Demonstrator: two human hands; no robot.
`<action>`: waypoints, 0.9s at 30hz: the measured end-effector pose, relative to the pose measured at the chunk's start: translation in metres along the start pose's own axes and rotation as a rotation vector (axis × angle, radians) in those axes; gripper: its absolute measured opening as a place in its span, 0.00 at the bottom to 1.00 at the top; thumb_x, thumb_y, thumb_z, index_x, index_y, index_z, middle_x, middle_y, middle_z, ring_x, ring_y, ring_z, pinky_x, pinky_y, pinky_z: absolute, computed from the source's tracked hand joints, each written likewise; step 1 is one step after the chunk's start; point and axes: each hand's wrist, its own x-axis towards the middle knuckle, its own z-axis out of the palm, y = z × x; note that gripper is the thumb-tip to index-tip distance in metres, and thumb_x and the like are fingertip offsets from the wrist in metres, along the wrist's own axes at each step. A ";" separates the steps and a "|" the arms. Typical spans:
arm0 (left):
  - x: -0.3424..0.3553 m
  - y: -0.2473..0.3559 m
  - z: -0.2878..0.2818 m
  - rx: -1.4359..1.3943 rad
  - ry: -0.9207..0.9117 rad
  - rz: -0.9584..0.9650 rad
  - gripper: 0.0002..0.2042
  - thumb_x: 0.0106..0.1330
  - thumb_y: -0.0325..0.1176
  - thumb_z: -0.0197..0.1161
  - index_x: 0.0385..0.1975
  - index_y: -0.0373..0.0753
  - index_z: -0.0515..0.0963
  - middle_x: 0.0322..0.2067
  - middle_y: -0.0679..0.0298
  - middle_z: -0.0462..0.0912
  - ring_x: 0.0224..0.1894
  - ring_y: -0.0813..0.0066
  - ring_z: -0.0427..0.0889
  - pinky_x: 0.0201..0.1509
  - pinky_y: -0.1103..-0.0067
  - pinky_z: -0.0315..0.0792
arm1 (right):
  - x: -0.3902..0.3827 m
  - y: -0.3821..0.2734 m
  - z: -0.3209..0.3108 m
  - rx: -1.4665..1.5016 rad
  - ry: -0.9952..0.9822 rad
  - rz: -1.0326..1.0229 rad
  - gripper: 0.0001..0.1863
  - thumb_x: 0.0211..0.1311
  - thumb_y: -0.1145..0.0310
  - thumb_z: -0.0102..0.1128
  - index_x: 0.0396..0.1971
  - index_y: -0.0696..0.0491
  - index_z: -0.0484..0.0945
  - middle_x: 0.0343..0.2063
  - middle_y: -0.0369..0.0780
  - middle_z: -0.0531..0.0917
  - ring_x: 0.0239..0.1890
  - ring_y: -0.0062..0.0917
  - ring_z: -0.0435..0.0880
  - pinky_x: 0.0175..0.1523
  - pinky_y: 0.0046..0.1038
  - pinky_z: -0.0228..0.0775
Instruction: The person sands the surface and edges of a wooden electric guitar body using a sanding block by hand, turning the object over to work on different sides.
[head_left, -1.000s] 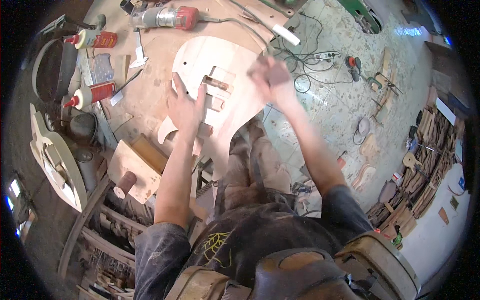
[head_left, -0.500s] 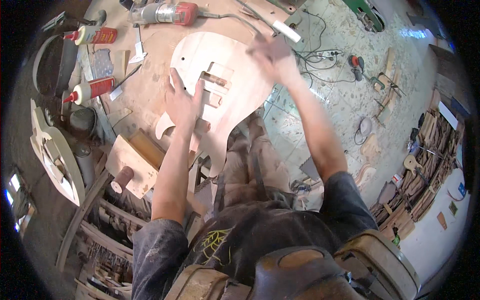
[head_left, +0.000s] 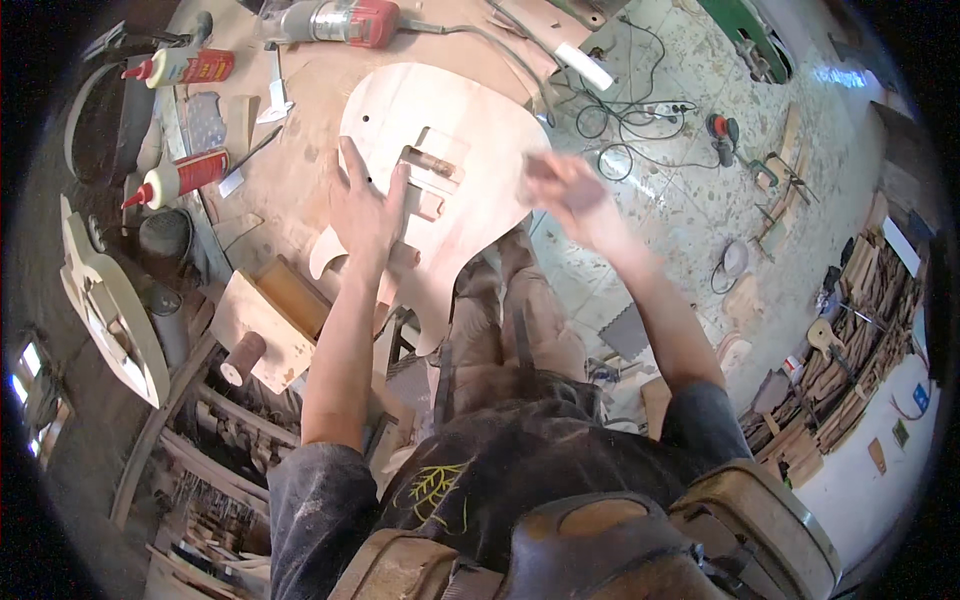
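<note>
— Right hand is shifting since half a second ago: now it's sweeping toward the person along the right-hand edge of the guitar body. Left hand is staying put.

— Nearest stuff first?

— Dark shirt is filling the lower middle, legs are showing beyond it. Left of them, a pale wooden block is sitting with a brown cylinder poking out.

— And the guitar body?

— It's lying flat on the workbench, its near end jutting out beside the legs. Its cut-out pockets are facing up.

— Hand states?

— Left is spreading, thumb well off the fingers, palm pressing on the body just left of the pockets. Right is blurring; something dark is showing at its fingertips, but I'm not managing to tell whether it's gripping it.

— Farther out?

— Two red-tipped bottles, a lower one and an upper one, are lying at the bench's left. A red-and-grey power tool is resting beyond the body. Rightward, black cables are tangling on the floor, and an orange-and-black tool is lying past them.
</note>
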 end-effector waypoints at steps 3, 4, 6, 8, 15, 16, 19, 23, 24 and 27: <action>-0.004 0.004 0.003 0.009 0.010 0.044 0.46 0.68 0.63 0.59 0.79 0.39 0.54 0.72 0.34 0.59 0.72 0.38 0.64 0.73 0.59 0.64 | 0.021 0.017 0.001 0.782 0.020 0.460 0.10 0.68 0.63 0.59 0.38 0.49 0.87 0.47 0.40 0.85 0.52 0.39 0.83 0.55 0.38 0.77; -0.002 0.004 0.004 0.021 0.025 0.056 0.46 0.68 0.63 0.60 0.79 0.39 0.54 0.73 0.37 0.59 0.72 0.38 0.65 0.72 0.58 0.66 | 0.034 0.025 0.003 1.045 0.049 0.627 0.10 0.68 0.63 0.59 0.38 0.49 0.87 0.47 0.40 0.86 0.51 0.39 0.83 0.54 0.38 0.77; 0.002 0.004 0.008 0.034 0.034 0.070 0.46 0.69 0.62 0.60 0.79 0.38 0.53 0.73 0.39 0.58 0.72 0.39 0.66 0.71 0.58 0.68 | 0.093 0.058 -0.016 -0.008 -0.196 0.107 0.22 0.64 0.70 0.66 0.59 0.46 0.79 0.59 0.39 0.82 0.56 0.41 0.83 0.59 0.39 0.77; 0.004 -0.002 0.008 0.093 0.032 0.067 0.46 0.69 0.62 0.60 0.79 0.39 0.53 0.73 0.38 0.58 0.72 0.39 0.65 0.72 0.58 0.66 | 0.087 0.052 -0.010 0.007 -0.192 0.127 0.22 0.64 0.70 0.66 0.59 0.45 0.79 0.58 0.39 0.82 0.56 0.41 0.83 0.59 0.39 0.77; -0.004 -0.001 0.002 0.084 0.034 0.050 0.46 0.68 0.62 0.60 0.79 0.41 0.54 0.73 0.37 0.58 0.72 0.39 0.64 0.73 0.59 0.64 | 0.027 0.034 -0.005 0.404 -0.062 0.078 0.21 0.68 0.64 0.63 0.60 0.44 0.79 0.48 0.41 0.87 0.52 0.35 0.85 0.56 0.34 0.77; -0.003 -0.002 0.002 0.088 0.037 0.050 0.46 0.68 0.62 0.60 0.79 0.41 0.55 0.73 0.38 0.58 0.72 0.39 0.65 0.73 0.59 0.65 | 0.043 0.039 -0.003 0.480 -0.070 0.103 0.20 0.68 0.63 0.62 0.59 0.44 0.80 0.47 0.41 0.87 0.50 0.35 0.85 0.55 0.34 0.77; 0.004 0.006 0.009 0.050 0.022 0.052 0.45 0.68 0.61 0.60 0.79 0.41 0.55 0.73 0.39 0.59 0.72 0.40 0.66 0.72 0.58 0.65 | 0.114 0.070 -0.008 0.172 -0.243 0.200 0.18 0.68 0.62 0.63 0.56 0.46 0.82 0.46 0.42 0.87 0.47 0.37 0.86 0.53 0.35 0.78; -0.003 0.003 0.000 0.024 0.008 -0.024 0.46 0.67 0.61 0.62 0.78 0.39 0.57 0.73 0.41 0.60 0.71 0.41 0.67 0.70 0.59 0.67 | 0.052 0.025 -0.016 0.279 -0.200 0.121 0.19 0.64 0.66 0.65 0.55 0.46 0.82 0.51 0.38 0.86 0.52 0.36 0.85 0.58 0.39 0.77; -0.003 0.003 -0.001 0.017 0.013 -0.023 0.46 0.67 0.61 0.62 0.78 0.39 0.57 0.73 0.41 0.60 0.71 0.41 0.67 0.70 0.59 0.67 | 0.033 0.022 -0.019 0.272 -0.200 0.116 0.19 0.64 0.66 0.65 0.55 0.46 0.82 0.51 0.38 0.86 0.52 0.36 0.85 0.58 0.39 0.77; -0.003 0.001 0.002 0.023 0.062 0.062 0.45 0.66 0.61 0.62 0.77 0.40 0.58 0.73 0.42 0.59 0.71 0.41 0.67 0.71 0.59 0.67 | 0.039 0.032 -0.012 0.749 -0.157 0.209 0.21 0.63 0.69 0.66 0.57 0.45 0.81 0.47 0.39 0.86 0.52 0.36 0.83 0.56 0.36 0.77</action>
